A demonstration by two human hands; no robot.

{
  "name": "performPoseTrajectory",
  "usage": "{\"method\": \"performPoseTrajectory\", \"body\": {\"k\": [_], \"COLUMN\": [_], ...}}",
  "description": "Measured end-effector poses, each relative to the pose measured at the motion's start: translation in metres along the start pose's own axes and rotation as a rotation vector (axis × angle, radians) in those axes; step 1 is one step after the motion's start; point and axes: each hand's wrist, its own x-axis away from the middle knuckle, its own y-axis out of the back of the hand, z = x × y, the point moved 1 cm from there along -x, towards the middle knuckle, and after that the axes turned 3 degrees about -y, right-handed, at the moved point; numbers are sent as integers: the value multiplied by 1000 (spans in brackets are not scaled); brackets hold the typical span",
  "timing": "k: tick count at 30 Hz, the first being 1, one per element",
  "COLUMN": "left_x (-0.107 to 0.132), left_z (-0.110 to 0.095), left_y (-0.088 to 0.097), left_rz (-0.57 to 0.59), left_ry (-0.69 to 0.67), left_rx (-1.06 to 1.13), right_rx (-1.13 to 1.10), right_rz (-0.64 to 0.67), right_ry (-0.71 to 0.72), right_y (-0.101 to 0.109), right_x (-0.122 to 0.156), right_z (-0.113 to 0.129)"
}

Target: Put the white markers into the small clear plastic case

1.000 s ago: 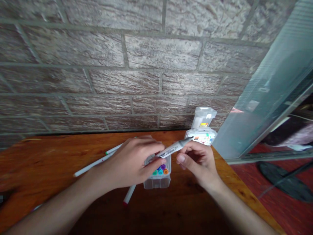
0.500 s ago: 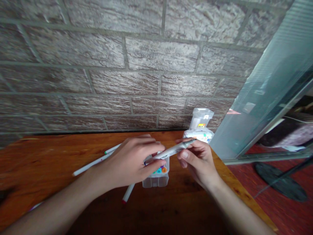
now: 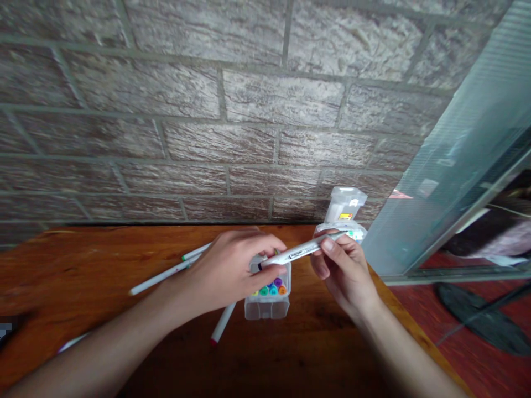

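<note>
Both my hands hold one white marker [image 3: 296, 253] with dark lettering, tilted up to the right above a small clear case. My left hand [image 3: 238, 265] pinches its lower, dark-tipped end between thumb and fingers. Near the upper end, my right hand [image 3: 344, 262] has its thumb on the barrel and its fingers curled behind. Below the marker, the clear plastic case [image 3: 266, 309] holds several markers [image 3: 274, 290] with round ends in purple, teal, blue, orange and yellow. My left hand partly hides this case.
On the wooden table [image 3: 103, 249] loose white markers lie to the left, one green-ended [image 3: 194, 252] and one long [image 3: 155, 278]. A red-ended marker [image 3: 223, 325] lies near the case. An open clear box [image 3: 346, 204] stands at the back right, before the brick wall [image 3: 249, 141].
My right thumb has moved farther along the marker, over the pointed end that showed before. The marker and both hands sit slightly farther right in view, and the camera has shifted a little.
</note>
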Motion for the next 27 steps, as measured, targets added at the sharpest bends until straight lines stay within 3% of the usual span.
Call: {"method": "performPoseTrajectory", "body": {"k": [7, 17, 27], "left_x": [-2, -5, -6], "left_z": [2, 8, 18], "left_y": [2, 9, 21], "left_rz": [30, 89, -70], "left_ry": [-22, -116, -40], "left_rx": [-29, 42, 133], "right_rx": [21, 392, 852], "right_rz": [47, 158, 144], "right_ry": [55, 257, 490], "right_y": [3, 20, 6], "right_x": [1, 17, 53], "right_z": [8, 27, 59]}}
